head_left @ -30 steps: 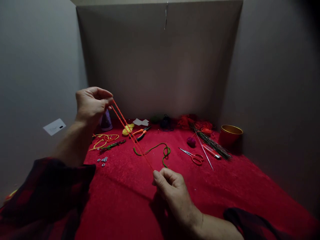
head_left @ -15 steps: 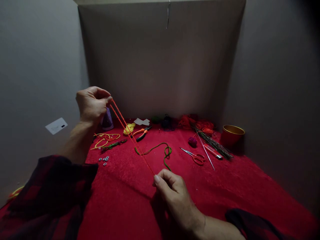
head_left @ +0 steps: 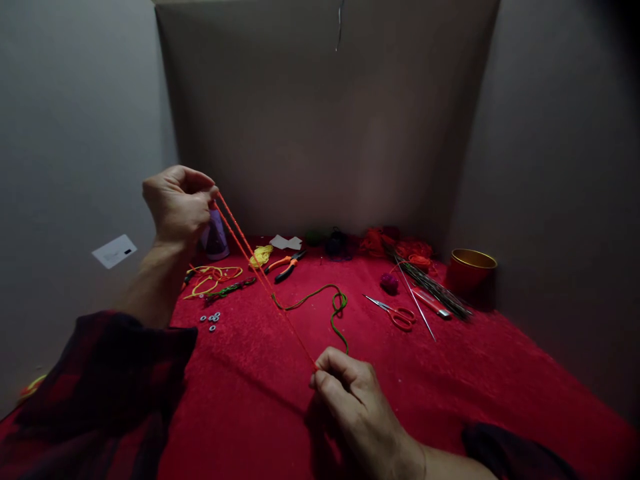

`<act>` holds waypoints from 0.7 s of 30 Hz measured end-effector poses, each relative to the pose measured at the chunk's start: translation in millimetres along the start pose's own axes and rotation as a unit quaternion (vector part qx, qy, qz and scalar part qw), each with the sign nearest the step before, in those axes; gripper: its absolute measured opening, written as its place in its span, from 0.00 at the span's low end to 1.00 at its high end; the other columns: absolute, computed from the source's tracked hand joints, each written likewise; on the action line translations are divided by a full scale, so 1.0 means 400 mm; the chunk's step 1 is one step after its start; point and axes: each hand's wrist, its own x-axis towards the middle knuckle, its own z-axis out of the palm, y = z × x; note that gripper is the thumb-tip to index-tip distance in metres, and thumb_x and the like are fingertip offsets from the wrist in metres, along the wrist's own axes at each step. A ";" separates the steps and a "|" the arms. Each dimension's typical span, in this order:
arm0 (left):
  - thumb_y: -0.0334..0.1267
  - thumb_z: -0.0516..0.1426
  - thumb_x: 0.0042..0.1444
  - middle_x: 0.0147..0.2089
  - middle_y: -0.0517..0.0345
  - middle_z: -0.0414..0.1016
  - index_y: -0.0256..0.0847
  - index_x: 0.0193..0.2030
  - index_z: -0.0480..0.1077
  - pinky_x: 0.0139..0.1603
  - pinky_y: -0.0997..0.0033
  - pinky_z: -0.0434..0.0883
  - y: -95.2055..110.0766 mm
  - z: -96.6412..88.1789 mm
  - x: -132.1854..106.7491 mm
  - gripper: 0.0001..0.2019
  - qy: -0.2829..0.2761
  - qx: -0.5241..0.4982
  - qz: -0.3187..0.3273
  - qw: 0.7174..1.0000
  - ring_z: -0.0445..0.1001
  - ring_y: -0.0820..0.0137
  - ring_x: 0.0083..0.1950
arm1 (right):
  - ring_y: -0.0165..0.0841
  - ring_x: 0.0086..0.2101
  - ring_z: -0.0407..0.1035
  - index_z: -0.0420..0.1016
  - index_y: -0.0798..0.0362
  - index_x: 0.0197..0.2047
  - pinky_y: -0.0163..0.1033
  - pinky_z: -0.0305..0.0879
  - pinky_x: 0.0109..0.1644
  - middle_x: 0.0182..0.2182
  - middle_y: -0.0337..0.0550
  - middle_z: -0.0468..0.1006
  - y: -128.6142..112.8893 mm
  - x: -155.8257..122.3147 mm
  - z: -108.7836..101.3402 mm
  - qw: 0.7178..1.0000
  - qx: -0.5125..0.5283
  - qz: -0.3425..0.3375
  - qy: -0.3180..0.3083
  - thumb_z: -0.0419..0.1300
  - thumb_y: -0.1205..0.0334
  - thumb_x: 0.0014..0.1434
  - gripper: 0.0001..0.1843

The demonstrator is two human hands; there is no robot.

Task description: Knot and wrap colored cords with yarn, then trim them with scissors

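Observation:
An orange cord (head_left: 240, 235) runs doubled and taut on a slant between my two hands. Raised at the left, my left hand (head_left: 181, 200) pinches its upper end between thumb and fingers. Lower down, near the front of the red cloth, my right hand (head_left: 353, 393) is closed on the other end with thumb and forefinger. Behind the stretched strands a green cord (head_left: 339, 303) lies on the cloth with a loose loop in it. Its near end stops just beyond my right hand.
Red-handled scissors (head_left: 395, 313), a thin metal rod (head_left: 417, 303), a bundle of twigs (head_left: 430, 285) and a red-gold pot (head_left: 473, 267) lie to the right. Orange-handled pliers (head_left: 286, 265), yellow yarn (head_left: 260, 257) and several small metal rings (head_left: 213, 319) are at left. Grey walls enclose the cloth.
My left hand has shifted slightly up and left, and my right hand slightly down and right. The orange cord between them stays taut. The view has moved a little.

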 end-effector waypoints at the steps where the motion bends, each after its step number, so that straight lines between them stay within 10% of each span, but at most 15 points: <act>1: 0.28 0.62 0.40 0.22 0.63 0.69 0.32 0.27 0.72 0.20 0.78 0.64 0.002 -0.002 -0.001 0.05 -0.006 0.000 -0.003 1.000 0.66 0.79 0.22 | 0.26 0.22 0.55 0.60 0.53 0.23 0.32 0.50 0.25 0.17 0.33 0.58 0.001 -0.001 0.001 1.000 0.004 0.002 -0.001 0.51 0.63 0.55 0.11; 15: 0.28 0.65 0.39 0.20 0.60 0.71 0.34 0.25 0.72 0.19 0.73 0.64 0.114 -0.002 -0.049 0.06 -0.192 -0.084 -0.048 0.977 0.66 0.77 0.18 | 0.27 0.23 0.62 0.70 0.55 0.26 0.32 0.55 0.26 0.21 0.38 0.69 0.015 -0.003 0.011 0.964 -0.152 -0.208 -0.060 0.54 0.70 0.52 0.06; 21: 0.27 0.62 0.42 0.23 0.60 0.72 0.35 0.29 0.72 0.22 0.74 0.66 0.216 -0.038 -0.083 0.05 -0.310 -0.139 -0.061 0.939 0.69 0.77 0.21 | 0.26 0.24 0.64 0.72 0.52 0.29 0.31 0.57 0.26 0.25 0.39 0.74 -0.014 -0.031 -0.025 0.868 -0.187 -0.392 -0.239 0.53 0.64 0.60 0.10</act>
